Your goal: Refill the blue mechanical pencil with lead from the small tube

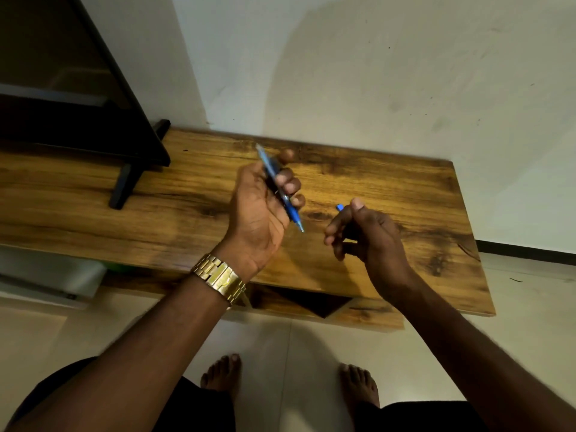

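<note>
We find no readable text, no label or brand on the blue pencil [279, 186], none on the gold watch [220, 275], no numbers or signs on the worktop [405, 188]

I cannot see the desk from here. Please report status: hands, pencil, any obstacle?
Left hand grips blue pencil, tip down-right. Right hand pinches small blue piece. Nothing between the hands.

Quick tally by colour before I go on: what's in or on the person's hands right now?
Blue: 2, the blue mechanical pencil gripped in the left hand, and a small blue piece pinched in the right hand, mostly hidden.
Gold: 1, the watch on the left wrist.
Total: 3
</note>
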